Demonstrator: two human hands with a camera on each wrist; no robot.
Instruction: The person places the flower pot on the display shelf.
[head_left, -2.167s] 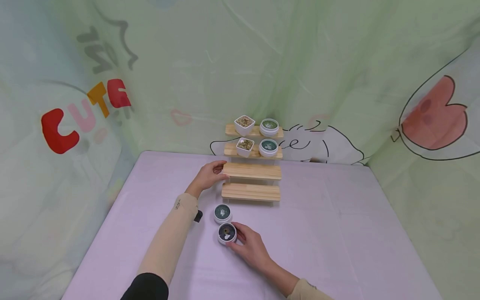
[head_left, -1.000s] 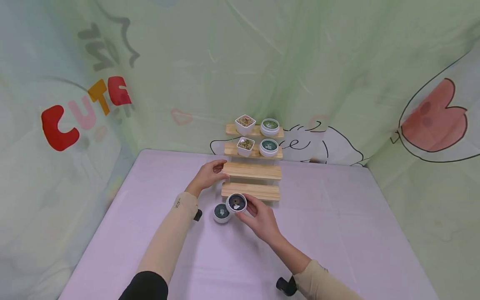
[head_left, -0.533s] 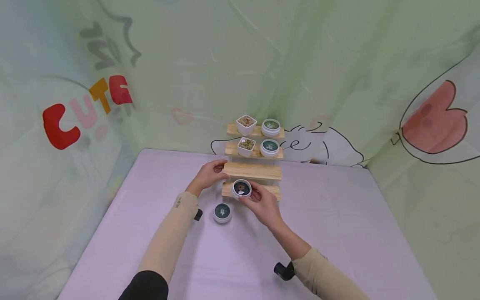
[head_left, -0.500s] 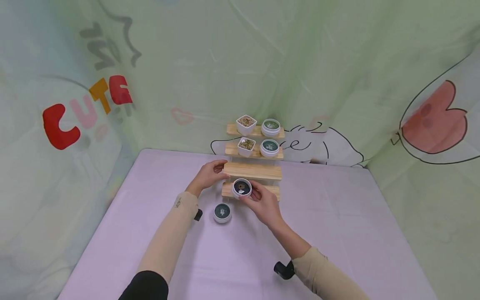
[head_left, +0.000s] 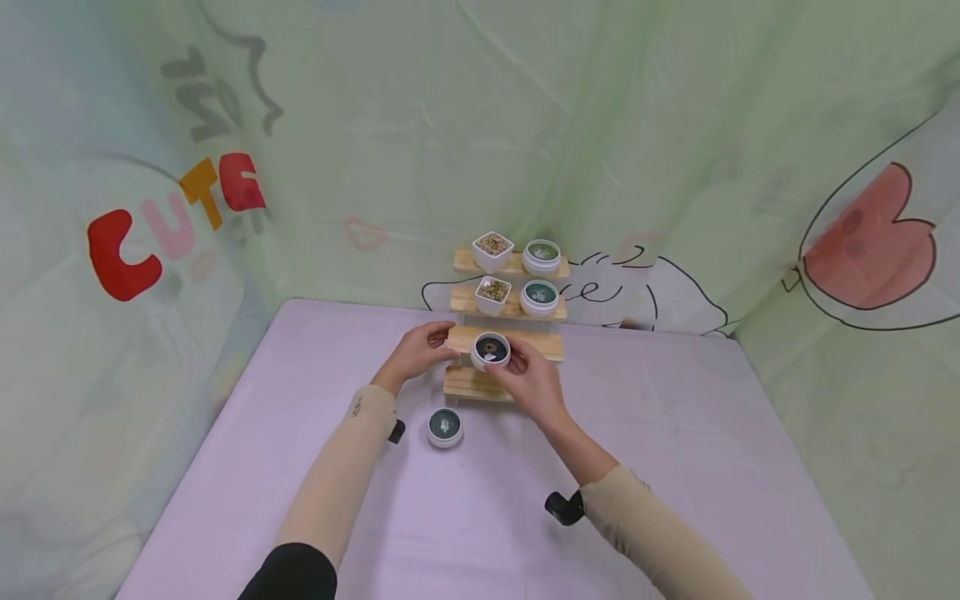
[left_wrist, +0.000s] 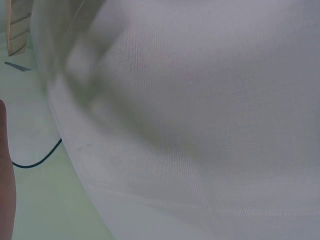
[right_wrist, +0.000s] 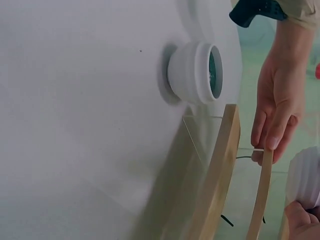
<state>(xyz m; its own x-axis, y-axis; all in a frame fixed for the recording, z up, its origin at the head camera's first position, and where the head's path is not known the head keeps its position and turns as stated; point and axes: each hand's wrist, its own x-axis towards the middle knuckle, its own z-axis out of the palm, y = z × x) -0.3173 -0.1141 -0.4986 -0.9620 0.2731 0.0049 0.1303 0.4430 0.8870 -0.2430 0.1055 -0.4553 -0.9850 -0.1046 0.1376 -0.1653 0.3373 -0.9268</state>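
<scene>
In the head view, my right hand (head_left: 536, 385) grips the side of a small round white pot (head_left: 491, 350) with dark contents and a brown spot. The pot is at the second-lowest board of a stepped wooden display stand (head_left: 534, 343); whether it touches the board I cannot tell. My left hand (head_left: 411, 355) holds the left end of that board, thumb in front and fingers behind, as the right wrist view also shows. A second round pot (head_left: 445, 427), dark green inside, stands on the table before the stand. The left wrist view catches mostly cloth and a strip of skin.
The top two boards each bear a square white pot (head_left: 492, 293) of grainy bits and a round white pot (head_left: 539, 297) with green contents. A pale lilac cloth (head_left: 645, 467) covers the table. Printed curtains (head_left: 360, 150) hang behind and at both sides.
My right hand has lifted the dark pot from the tabletop and carried it forward, past the lowest board to the one above. My left hand has stayed at the stand.
</scene>
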